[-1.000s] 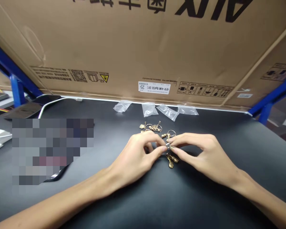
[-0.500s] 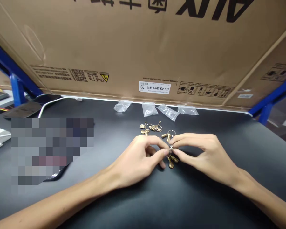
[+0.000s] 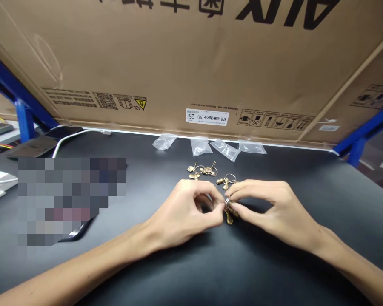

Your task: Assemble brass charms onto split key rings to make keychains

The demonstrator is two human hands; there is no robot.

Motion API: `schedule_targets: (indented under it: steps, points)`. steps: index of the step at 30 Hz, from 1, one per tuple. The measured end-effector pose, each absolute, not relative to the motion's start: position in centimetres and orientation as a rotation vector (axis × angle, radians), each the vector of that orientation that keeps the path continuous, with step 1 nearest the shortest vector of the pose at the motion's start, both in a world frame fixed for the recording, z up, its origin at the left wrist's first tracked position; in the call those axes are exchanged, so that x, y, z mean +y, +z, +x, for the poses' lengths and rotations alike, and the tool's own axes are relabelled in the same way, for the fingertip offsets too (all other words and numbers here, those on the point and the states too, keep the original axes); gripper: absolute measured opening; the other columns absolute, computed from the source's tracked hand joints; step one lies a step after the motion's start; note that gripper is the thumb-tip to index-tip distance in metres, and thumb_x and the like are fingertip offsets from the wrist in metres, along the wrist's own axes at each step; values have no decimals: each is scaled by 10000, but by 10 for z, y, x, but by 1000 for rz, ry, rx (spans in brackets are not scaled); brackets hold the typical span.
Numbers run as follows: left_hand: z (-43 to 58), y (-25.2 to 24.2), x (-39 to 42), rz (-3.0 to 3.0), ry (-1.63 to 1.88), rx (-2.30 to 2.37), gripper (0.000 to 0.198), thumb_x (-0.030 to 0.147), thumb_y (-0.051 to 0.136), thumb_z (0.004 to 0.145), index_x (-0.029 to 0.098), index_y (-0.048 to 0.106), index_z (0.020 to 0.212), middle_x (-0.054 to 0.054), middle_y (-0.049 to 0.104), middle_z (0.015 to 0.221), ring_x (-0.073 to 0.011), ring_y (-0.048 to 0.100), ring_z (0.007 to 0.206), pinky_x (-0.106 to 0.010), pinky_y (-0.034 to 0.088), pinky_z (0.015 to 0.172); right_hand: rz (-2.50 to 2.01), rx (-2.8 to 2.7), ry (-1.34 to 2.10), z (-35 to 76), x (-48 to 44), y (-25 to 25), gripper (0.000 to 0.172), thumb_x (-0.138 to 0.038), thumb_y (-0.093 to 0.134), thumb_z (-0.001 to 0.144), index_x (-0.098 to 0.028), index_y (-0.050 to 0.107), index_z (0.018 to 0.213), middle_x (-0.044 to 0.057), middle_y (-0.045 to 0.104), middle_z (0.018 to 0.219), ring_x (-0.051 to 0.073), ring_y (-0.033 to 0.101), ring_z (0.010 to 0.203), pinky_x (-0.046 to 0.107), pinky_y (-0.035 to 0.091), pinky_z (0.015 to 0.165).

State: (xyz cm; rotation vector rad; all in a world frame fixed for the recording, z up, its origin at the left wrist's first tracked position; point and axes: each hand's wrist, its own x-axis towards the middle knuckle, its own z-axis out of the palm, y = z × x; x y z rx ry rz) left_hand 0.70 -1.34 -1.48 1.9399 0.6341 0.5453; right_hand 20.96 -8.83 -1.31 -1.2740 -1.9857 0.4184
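Note:
Between my fingertips is a silvery key ring (image 3: 227, 201) with small brass-coloured charms (image 3: 230, 218) hanging below it. My left hand (image 3: 194, 208) pinches the ring's left side with thumb and forefinger. From the right, my right hand (image 3: 268, 202) closes thumb and fingers on the same ring, partly covering the charms. Just beyond my fingers lies another ring with gold-coloured gourd-like charms (image 3: 225, 182). Farther left, a cluster of gold-coloured ringed charms (image 3: 204, 171) rests on the black table; my left hand covers its near edge.
Several clear plastic bags (image 3: 225, 149) lie along the table's back edge. Behind them stands a large cardboard box (image 3: 178, 63) between blue frame posts (image 3: 25, 119). A white cable (image 3: 73, 135) and a blurred-out patch (image 3: 70, 199) are on the left.
My fingers have shifted slightly on the key ring, which is turned to a different angle. My left fingers have curled in, and the hanging charms are more covered by my right hand.

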Motion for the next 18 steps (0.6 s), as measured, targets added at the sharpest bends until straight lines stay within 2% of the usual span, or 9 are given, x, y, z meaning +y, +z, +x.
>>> schedule_targets:
  steps: [3, 7, 9, 14, 18]
  points:
    - [7, -18, -11, 2052, 636, 660, 114, 129, 571, 837, 179, 671, 814, 17, 684, 763, -103, 610, 670, -184, 477, 567, -1367, -1890, 400, 209, -89, -11, 97, -217, 647, 887, -231, 740, 910, 12, 759, 1017, 188, 711, 948, 300, 556, 903]
    - [6, -23, -9, 2134, 765, 677, 80, 178, 569, 855, 187, 648, 854, -57, 622, 1108, -139, 626, 874, -179, 519, 570, -1499, -1781, 474, 208, -90, -9, 120, -296, 633, 907, -256, 742, 937, -7, 771, 963, 178, 730, 840, 276, 586, 796]
    - [6, -25, -9, 2143, 802, 652, 58, 152, 568, 841, 181, 611, 815, -65, 607, 1203, -147, 639, 925, -172, 528, 567, -1514, -1779, 505, 208, -89, -9, 131, -311, 627, 915, -270, 742, 962, -19, 772, 954, 170, 729, 829, 265, 583, 779]
    - [9, -29, -11, 2239, 813, 565, 121, 67, 557, 806, 178, 540, 759, -13, 706, 953, -106, 646, 749, -173, 520, 567, -1493, -1810, 487, 205, -89, -11, 137, -322, 621, 922, -264, 742, 948, -7, 771, 976, 190, 724, 856, 293, 577, 805]
    - [9, -36, -10, 2299, 864, 524, 113, 73, 561, 808, 175, 544, 763, -23, 718, 981, -89, 627, 688, -178, 522, 568, -1450, -1850, 412, 202, -90, -13, 107, -269, 629, 916, -251, 734, 932, -4, 772, 957, 194, 724, 850, 298, 573, 817]
